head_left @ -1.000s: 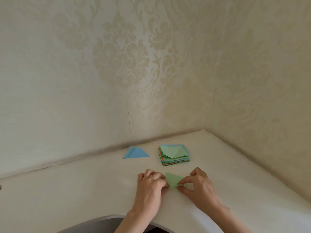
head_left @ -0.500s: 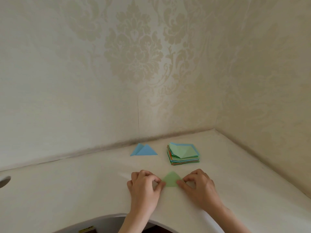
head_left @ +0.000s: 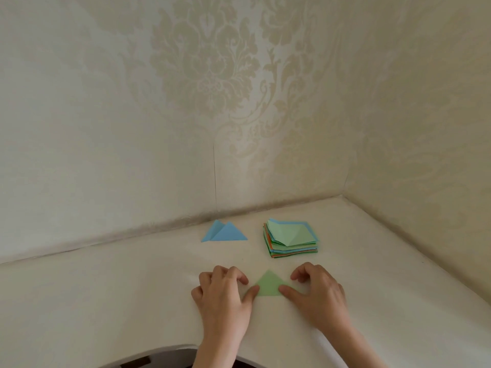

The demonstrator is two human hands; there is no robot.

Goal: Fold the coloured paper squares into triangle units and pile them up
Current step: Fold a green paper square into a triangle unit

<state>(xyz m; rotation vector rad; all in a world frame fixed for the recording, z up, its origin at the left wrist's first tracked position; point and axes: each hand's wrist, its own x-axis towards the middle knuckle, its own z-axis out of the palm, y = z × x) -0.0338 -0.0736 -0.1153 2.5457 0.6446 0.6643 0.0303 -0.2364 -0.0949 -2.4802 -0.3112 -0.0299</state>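
Between both hands (head_left: 271, 298), thumbs apparently touching it, lies the green triangle (head_left: 269, 285).

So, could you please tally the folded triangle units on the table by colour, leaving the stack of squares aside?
Blue triangles: 2, overlapping near the wall.
Green triangle: 1, between the hands, left hand and right hand each touching a lower corner with the thumb.
Total: 3
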